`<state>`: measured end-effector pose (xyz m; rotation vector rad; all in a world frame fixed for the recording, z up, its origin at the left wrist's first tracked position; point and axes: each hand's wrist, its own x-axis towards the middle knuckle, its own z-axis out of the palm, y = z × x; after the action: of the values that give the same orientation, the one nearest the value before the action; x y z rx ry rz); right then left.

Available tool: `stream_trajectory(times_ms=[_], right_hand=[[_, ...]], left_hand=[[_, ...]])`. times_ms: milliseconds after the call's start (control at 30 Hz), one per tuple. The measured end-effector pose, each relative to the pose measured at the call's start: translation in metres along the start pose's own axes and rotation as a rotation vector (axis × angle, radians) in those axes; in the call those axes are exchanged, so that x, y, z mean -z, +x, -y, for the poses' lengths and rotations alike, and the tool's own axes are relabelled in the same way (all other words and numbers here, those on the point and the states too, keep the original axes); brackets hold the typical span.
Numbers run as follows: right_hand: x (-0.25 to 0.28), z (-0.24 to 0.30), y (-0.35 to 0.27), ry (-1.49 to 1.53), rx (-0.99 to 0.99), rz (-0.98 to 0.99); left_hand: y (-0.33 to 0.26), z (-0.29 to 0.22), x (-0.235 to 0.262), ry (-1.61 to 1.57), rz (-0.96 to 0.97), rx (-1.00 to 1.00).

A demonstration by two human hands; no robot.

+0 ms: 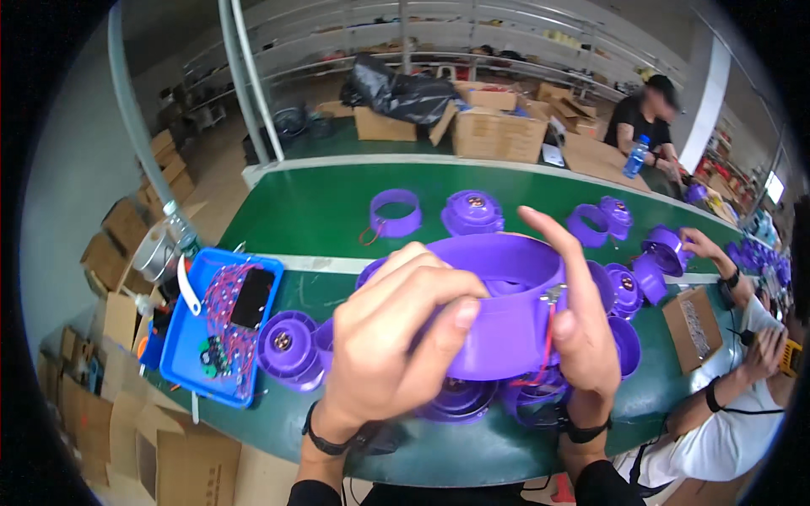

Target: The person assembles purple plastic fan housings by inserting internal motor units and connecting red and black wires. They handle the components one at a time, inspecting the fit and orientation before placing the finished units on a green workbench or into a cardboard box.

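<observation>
In front of me I hold up a purple plastic ring housing (pixel 506 337), hollow, with a small metal connector (pixel 553 293) and a red wire (pixel 548 337) on its right side. My left hand (pixel 396 337) is closed on its left wall, thumb and fingers bent at the rim. My right hand (pixel 586 329) bears against the right wall beside the connector, a finger stretched up past the rim and the thumb near the wire. Below the housing lie more purple parts (pixel 456 401), partly hidden by it and my hands.
At left, a blue tray (pixel 177 371) holds wires, a black box and green pieces. Purple rings (pixel 395 215) and round purple units (pixel 472 212) stand on the green table (pixel 295 198). Co-workers sit at right and far right; a cardboard box (pixel 692 329) lies at right.
</observation>
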<state>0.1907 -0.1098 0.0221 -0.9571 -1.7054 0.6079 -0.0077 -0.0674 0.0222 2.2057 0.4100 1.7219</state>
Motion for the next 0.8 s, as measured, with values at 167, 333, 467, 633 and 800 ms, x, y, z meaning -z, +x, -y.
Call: stream_trajectory(times_ms=[167,333,467,633,800], right_hand=[[0.003,-0.018,0.005,0.02,0.095,0.017],[0.0,-0.028,0.01,0.021,0.16,-0.101],[0.007,-0.026,0.006,-0.046,0.185,-0.276],[0.022,-0.029,0.006,0.009,0.278,-0.262],[0.029,-0.021,0.002,-0.111,0.244,-0.162]], left_hand=[[-0.007,0.031,-0.007,-0.119,-0.022,-0.095],[-0.013,0.046,-0.028,-0.111,-0.108,0.169],[-0.001,0.039,-0.038,-0.555,0.05,0.466],[0.01,0.039,-0.042,-0.568,0.207,0.379],[0.002,0.046,-0.036,-0.399,0.167,0.3]])
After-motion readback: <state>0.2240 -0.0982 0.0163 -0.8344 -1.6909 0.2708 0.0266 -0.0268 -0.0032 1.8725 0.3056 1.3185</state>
